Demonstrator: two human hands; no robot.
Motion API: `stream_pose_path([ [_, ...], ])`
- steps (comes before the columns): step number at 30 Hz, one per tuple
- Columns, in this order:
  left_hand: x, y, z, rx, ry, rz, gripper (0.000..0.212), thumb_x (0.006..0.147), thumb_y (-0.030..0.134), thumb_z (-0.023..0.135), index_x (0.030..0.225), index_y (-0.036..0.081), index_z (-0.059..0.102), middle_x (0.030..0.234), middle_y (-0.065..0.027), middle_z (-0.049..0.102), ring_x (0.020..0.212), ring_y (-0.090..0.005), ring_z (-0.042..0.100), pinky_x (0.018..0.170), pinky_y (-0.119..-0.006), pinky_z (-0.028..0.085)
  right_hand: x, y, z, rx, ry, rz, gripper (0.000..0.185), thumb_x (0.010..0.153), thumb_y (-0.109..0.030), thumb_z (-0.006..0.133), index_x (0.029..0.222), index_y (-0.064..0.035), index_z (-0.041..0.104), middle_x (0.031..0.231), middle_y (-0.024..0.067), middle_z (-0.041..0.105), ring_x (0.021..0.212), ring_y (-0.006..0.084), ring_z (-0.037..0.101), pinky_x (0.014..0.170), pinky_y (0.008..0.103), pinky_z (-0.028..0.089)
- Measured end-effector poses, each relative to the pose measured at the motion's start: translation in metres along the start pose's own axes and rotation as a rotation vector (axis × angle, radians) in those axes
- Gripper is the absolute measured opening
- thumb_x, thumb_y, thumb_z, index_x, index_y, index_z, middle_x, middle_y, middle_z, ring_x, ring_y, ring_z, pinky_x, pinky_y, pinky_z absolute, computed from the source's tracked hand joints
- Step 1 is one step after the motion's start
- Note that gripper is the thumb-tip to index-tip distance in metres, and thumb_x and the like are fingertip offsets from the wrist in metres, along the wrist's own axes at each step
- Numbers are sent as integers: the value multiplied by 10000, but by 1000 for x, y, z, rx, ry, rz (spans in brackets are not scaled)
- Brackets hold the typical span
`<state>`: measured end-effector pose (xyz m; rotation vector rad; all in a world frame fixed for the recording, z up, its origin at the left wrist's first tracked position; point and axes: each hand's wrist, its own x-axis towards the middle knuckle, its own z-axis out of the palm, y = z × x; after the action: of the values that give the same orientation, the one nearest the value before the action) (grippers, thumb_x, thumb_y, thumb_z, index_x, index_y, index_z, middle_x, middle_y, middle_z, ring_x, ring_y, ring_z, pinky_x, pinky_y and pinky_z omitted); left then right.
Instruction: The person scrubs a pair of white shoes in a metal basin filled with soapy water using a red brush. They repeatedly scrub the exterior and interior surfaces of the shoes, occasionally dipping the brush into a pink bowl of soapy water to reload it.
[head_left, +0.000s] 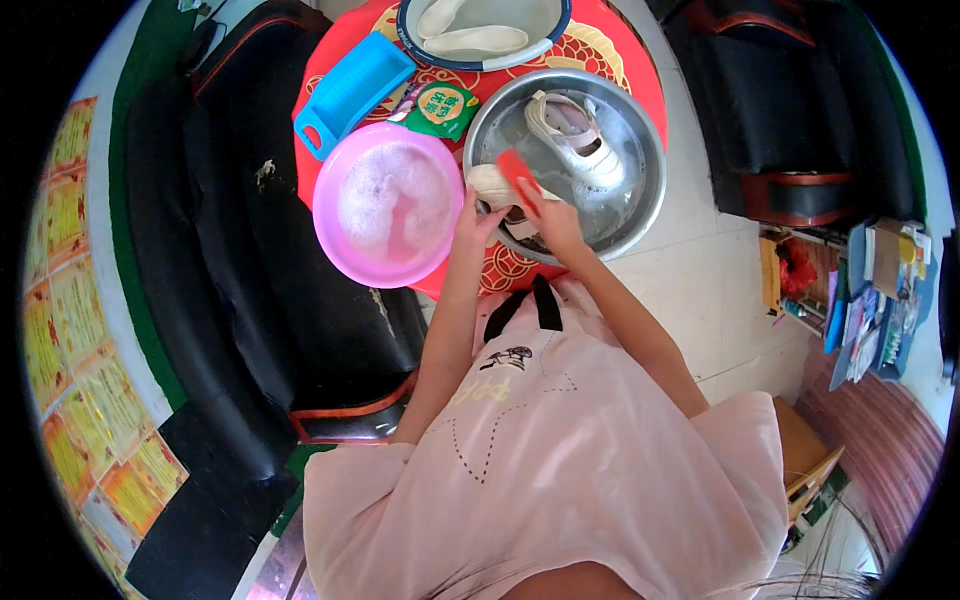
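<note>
My left hand (478, 219) grips a white shoe (491, 186) by its side, over the near left rim of a steel basin (655, 196). In my right hand (556, 223) is a red brush (517, 174), held against the shoe's upper. A second white shoe with a strap (592, 157) lies in the cloudy water of the same basin. Left of my hands stands a pink basin (327, 240) of foamy water, with something pinkish showing through the foam. The bristles of the brush are hidden.
On the round table with a red patterned cover (651, 82) are a blue plastic washboard (356, 94), a green packet (442, 111) and an enamel basin (480, 66) holding two white insoles (480, 39). Black sofas (300, 247) flank the table. A small shelf with books (862, 292) stands at right.
</note>
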<state>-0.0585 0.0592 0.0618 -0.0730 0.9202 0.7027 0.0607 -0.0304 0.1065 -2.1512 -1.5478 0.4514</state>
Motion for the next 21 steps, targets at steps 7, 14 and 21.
stream_pose_path([
  [7,31,-6,3,-82,154,-59,413,798,217,504,1158,80,354,1186,-119,361,1103,-279,333,911,-478,271,-52,53,3,28,-218,460,421,764,-278,487,1170,-208,401,751,182,564,649,343,546,579,418,438],
  [14,130,-12,-59,1131,21,333,537,712,191,614,1160,48,355,1081,-148,427,987,-250,429,839,-345,385,-29,29,3,260,-156,574,400,759,-260,509,1147,-199,436,749,239,538,696,375,532,615,429,418],
  [21,133,-24,-4,2061,118,148,678,658,154,645,1221,100,272,1147,-136,396,1001,-249,441,778,-349,427,-35,42,3,416,-101,649,417,746,-191,523,1152,-160,430,750,259,514,680,383,521,596,401,410],
])
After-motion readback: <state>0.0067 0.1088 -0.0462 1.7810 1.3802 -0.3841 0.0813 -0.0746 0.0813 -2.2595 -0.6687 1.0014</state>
